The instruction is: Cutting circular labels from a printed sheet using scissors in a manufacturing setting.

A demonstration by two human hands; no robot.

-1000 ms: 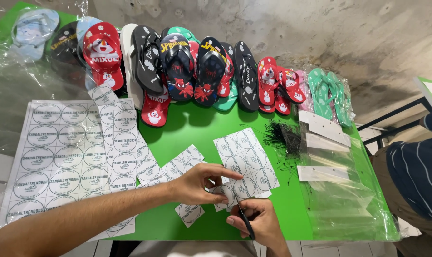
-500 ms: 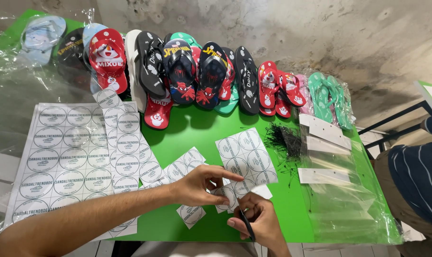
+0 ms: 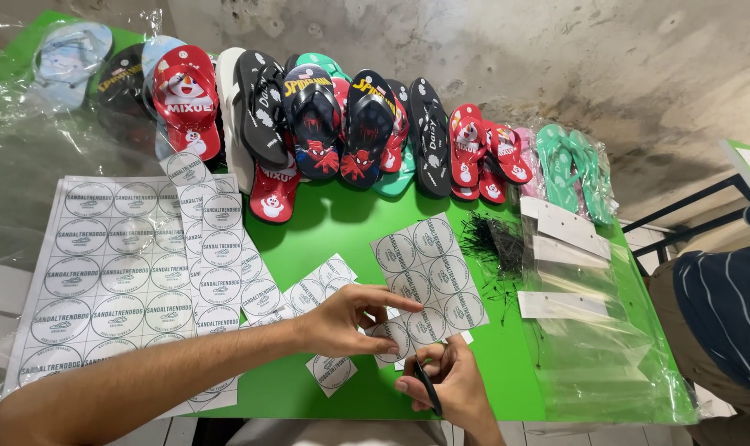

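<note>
My left hand (image 3: 348, 318) reaches in from the lower left and pinches the lower edge of a small cut sheet of round white stickers (image 3: 431, 266) lying on the green table (image 3: 325, 227). My right hand (image 3: 448, 386) sits just below it at the table's front edge, shut on a pair of black-handled scissors (image 3: 429, 388) that point toward the sheet. Small cut sticker squares (image 3: 332, 370) lie under and beside my hands.
A large sticker sheet (image 3: 115, 264) and sticker strips (image 3: 222, 239) cover the left. Several printed flip-flops (image 3: 342, 124) line the back edge. A pile of black plastic ties (image 3: 495, 244), white cards (image 3: 565, 227) and clear bags (image 3: 606, 355) lie right. A person in a striped shirt (image 3: 722, 306) sits at the right.
Both hands stay nearly where they were. My left fingers have shifted slightly along the small sheet's lower edge, and my right hand with the scissors has edged closer to it.
</note>
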